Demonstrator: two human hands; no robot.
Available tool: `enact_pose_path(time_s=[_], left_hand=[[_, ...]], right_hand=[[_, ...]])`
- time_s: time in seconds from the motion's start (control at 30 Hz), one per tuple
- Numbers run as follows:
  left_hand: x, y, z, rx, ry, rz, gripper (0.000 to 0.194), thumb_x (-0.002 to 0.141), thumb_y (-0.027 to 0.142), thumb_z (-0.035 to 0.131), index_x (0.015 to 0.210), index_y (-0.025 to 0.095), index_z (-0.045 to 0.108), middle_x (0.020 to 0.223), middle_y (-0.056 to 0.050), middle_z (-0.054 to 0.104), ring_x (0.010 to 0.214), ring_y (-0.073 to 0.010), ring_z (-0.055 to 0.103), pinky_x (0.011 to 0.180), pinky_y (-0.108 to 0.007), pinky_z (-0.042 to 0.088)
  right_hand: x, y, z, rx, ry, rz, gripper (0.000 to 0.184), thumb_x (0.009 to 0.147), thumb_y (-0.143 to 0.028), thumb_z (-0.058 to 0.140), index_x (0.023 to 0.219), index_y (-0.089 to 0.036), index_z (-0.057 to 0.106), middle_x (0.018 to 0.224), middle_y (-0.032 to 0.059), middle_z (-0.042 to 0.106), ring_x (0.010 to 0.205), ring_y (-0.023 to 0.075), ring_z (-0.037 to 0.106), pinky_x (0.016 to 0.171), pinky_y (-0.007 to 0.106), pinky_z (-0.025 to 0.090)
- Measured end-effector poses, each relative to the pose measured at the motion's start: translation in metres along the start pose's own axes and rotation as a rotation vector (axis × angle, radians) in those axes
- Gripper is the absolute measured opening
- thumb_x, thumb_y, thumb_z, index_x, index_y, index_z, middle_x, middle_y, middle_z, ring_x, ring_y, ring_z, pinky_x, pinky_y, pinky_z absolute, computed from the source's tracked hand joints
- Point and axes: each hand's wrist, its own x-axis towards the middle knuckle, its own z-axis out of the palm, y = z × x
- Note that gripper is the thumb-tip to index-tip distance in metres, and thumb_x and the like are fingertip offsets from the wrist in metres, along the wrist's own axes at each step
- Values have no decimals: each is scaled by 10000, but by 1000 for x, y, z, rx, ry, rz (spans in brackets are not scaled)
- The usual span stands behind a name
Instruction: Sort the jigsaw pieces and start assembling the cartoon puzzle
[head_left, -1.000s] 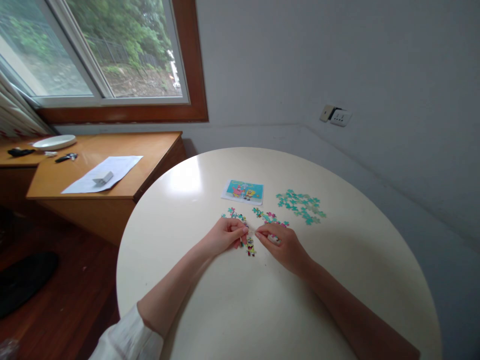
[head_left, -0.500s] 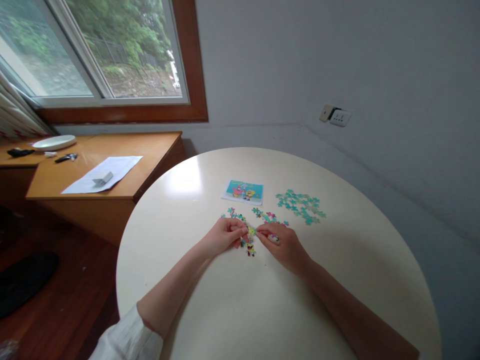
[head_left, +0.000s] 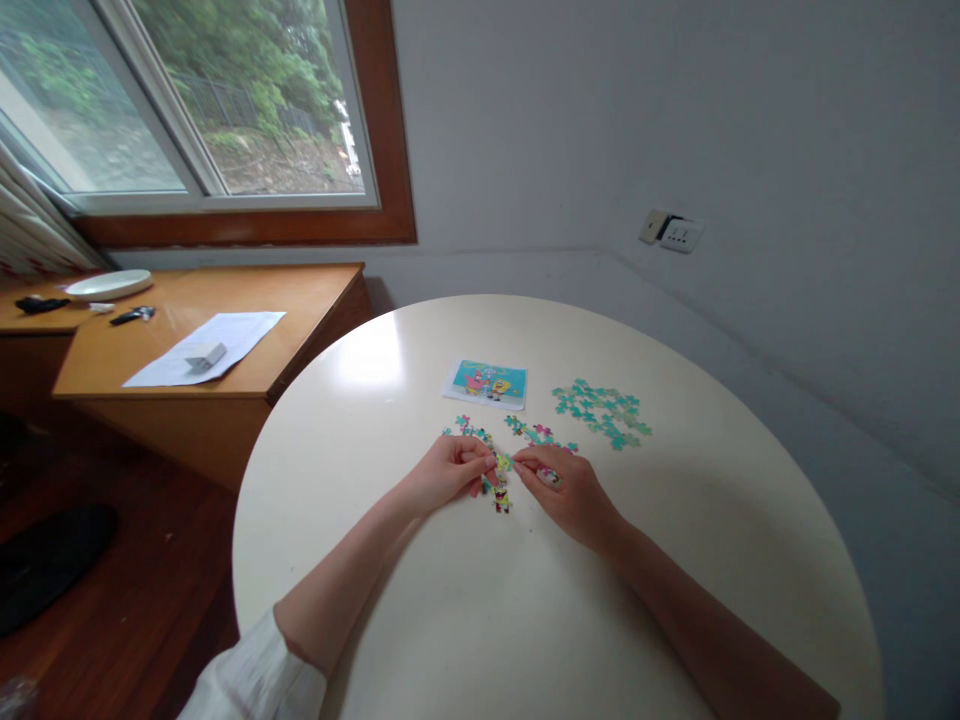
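Observation:
Between my two hands is a small yellow and green jigsaw puzzle piece point(head_left: 503, 462), pinched at its left side by my left hand point(head_left: 457, 466) and at its right side by my right hand point(head_left: 559, 490). Just below it on the table lies a yellow character section of puzzle point(head_left: 502, 498), partly covered by my left fingers. Multicoloured puzzle pieces point(head_left: 463, 425) lie beyond my left hand, and more pink and teal pieces point(head_left: 540, 434) lie beyond my right hand, some hidden under it.
A picture card point(head_left: 489, 384) with cartoon characters lies farther back on the round white table point(head_left: 480, 630). Several teal pieces point(head_left: 600, 408) are spread to its right. At left, a wooden desk point(head_left: 315, 300) bears a paper sheet point(head_left: 240, 335) and a white plate point(head_left: 109, 285).
The puzzle piece between my fingertips has turned from edge-on to show its yellow and green face. Both hands stay almost in the same place.

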Motion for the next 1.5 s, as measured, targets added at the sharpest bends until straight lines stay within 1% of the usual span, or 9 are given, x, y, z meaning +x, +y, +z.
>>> enact_pose_path(time_s=[0.33, 0.43, 0.53, 0.63, 0.93, 1.27, 1.37, 1.43, 1.5], left_hand=[[1, 0, 0, -1, 12, -5, 357, 633, 450, 687, 651, 116, 563, 589, -17, 614, 418, -51, 434, 447, -195, 283], [0, 0, 0, -10, 10, -10, 351, 635, 445, 688, 650, 118, 561, 582, -14, 610, 420, -53, 433, 450, -195, 285], [0, -1, 0, -6, 4, -5, 354, 638, 449, 686, 656, 118, 564, 582, -16, 609, 427, -54, 435, 455, -196, 293], [0, -1, -1, 6, -2, -2, 361, 633, 456, 689, 663, 118, 567, 584, -20, 613, 427, -56, 435, 453, -197, 292], [0, 0, 0, 12, 5, -7, 381, 614, 477, 697, 657, 123, 564, 569, -17, 613, 421, -57, 437, 447, -195, 294], [1, -2, 0, 25, 9, 7, 367, 625, 463, 694, 650, 119, 566, 558, -13, 605, 417, -56, 439, 440, -194, 299], [1, -1, 0, 8, 60, 54, 361, 641, 459, 678, 616, 122, 550, 532, -8, 590, 405, -55, 437, 435, -195, 303], [2, 0, -2, -5, 140, 111, 349, 648, 446, 668, 594, 128, 534, 503, 2, 571, 397, -57, 434, 431, -197, 310], [2, 2, -4, -19, 245, 163, 321, 649, 420, 662, 590, 136, 524, 472, 18, 544, 395, -58, 429, 427, -196, 313]], right_hand=[[1, -2, -2, 1, -7, 18, 114, 835, -200, 499, 805, -200, 609, 717, 30, 672, 635, 153, 627, 619, 264, 487], [0, -1, -1, 16, -7, 37, 99, 834, -205, 514, 854, -202, 611, 733, 26, 671, 653, 152, 631, 640, 262, 492], [0, 0, -1, 31, 1, -6, 122, 821, -227, 554, 928, -199, 605, 724, 20, 655, 685, 155, 628, 675, 276, 498], [1, 1, 0, 38, -4, -59, 151, 813, -250, 580, 957, -208, 601, 759, 29, 651, 726, 162, 621, 711, 297, 501], [1, 2, 0, 33, -5, -68, 136, 808, -236, 588, 941, -215, 609, 787, 40, 649, 761, 173, 612, 744, 324, 502], [1, 1, -1, 8, -16, -71, 119, 802, -223, 591, 919, -205, 595, 795, 47, 647, 772, 178, 606, 758, 332, 495], [2, 4, -2, -25, -8, -58, 100, 798, -223, 590, 897, -210, 593, 781, 41, 646, 749, 177, 601, 763, 343, 489], [2, 6, -3, -54, -15, -54, 76, 794, -230, 593, 869, -218, 594, 789, 37, 650, 755, 179, 603, 789, 358, 476], [1, 10, -3, -91, -36, -47, 60, 783, -238, 606, 841, -222, 598, 827, 40, 655, 802, 188, 606, 821, 371, 455]])
